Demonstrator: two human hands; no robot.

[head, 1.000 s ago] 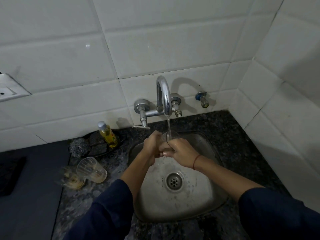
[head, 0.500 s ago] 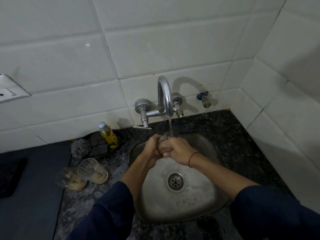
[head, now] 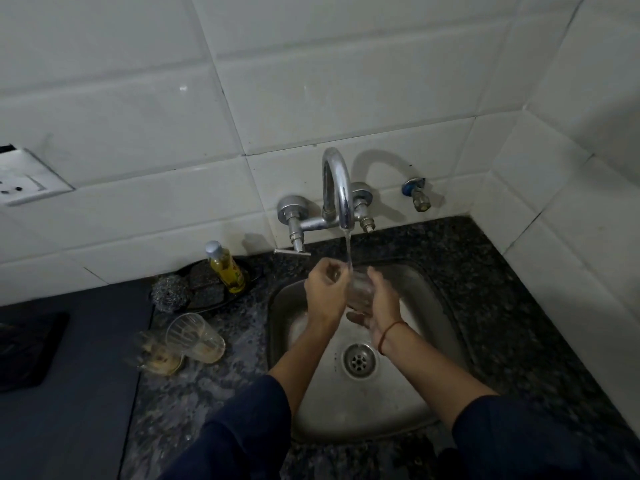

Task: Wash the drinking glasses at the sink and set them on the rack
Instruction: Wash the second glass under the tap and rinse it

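Fingers point(head: 356, 318) of the right hand point(head: 383, 304) are curled under and round a clear drinking glass point(head: 361, 293) and grip it from its right side. The glass is held tilted above the stainless steel sink basin point(head: 436, 317). Left hand point(head: 323, 292): its fingers are curled close together at the left side of the glass, near the rim. Whether they pinch the rim or only touch it cannot be told, since the glass is transparent and partly hidden.

Directly above the fingers stands a curved chrome tap point(head: 337, 188). A thin stream of water point(head: 348, 247) falls from it and meets the glass between the two hands. Below the fingers, nearer the person, lies the round perforated drain point(head: 359, 360). A red thread point(head: 388, 336) circles the right wrist. Dark blue sleeves point(head: 242, 431) cover both forearms partway.

Left of the fingers, on the speckled dark granite counter point(head: 502, 306), two used clear glasses lie on their sides, touching each other: a ribbed one point(head: 194, 337) and a blurred one point(head: 157, 355) beside it, both with yellowish residue. Behind these, a small bottle of yellow liquid point(head: 225, 270) stands on a dark dish point(head: 216, 301), with a grey steel-wool scrubber point(head: 169, 289) at the dish's left edge.

Right of the tap, a small valve with a blue collar point(head: 417, 195) projects from the white tiled wall point(head: 311, 81).
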